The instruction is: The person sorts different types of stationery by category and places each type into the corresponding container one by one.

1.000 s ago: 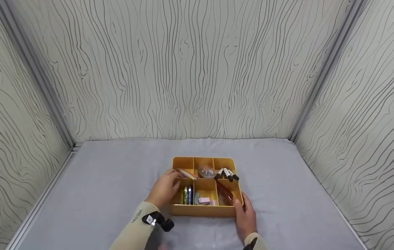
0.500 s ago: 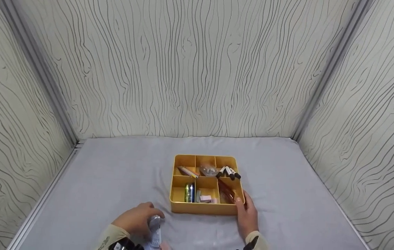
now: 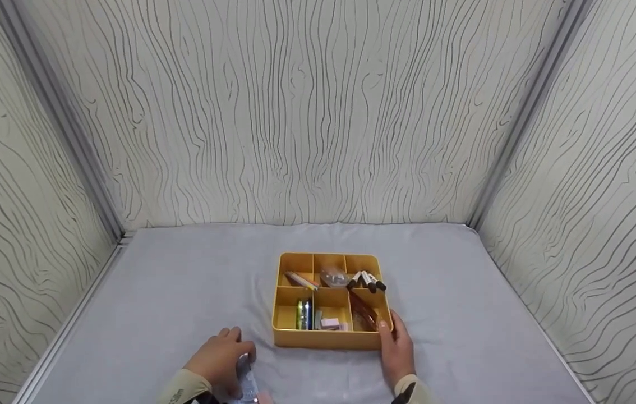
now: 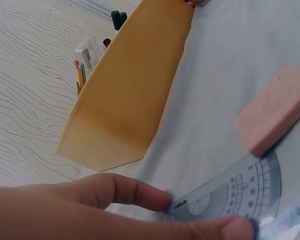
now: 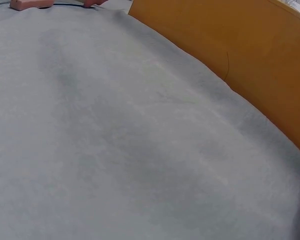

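A yellow divided tray [image 3: 326, 339] with six-part-style compartments stands mid-table. My right hand [image 3: 398, 350] grips its near right corner, thumb over the rim and fingers along the outer side. My left hand [image 3: 220, 359] is on the cloth, left of and nearer than the tray. Its fingers and thumb hold a clear protractor [image 4: 217, 200] from two sides; the thumb covers part of it. Just beyond the protractor's edge lies a pink eraser-like block [image 4: 275, 110], also in the right wrist view.
Pencils [image 3: 301, 280], a clear rounded item [image 3: 333, 277] and black-capped markers [image 3: 368, 280] fill the tray's back row. In front are green and blue cylinders [image 3: 304, 315], a small pink block [image 3: 330, 323] and a dark red item [image 3: 364, 310]. Patterned walls surround the cloth-covered table [image 3: 194, 269].
My left hand has left the tray's left side, where the pencils are, and come down toward the near edge to the protractor. My right hand keeps its grip on the tray corner.
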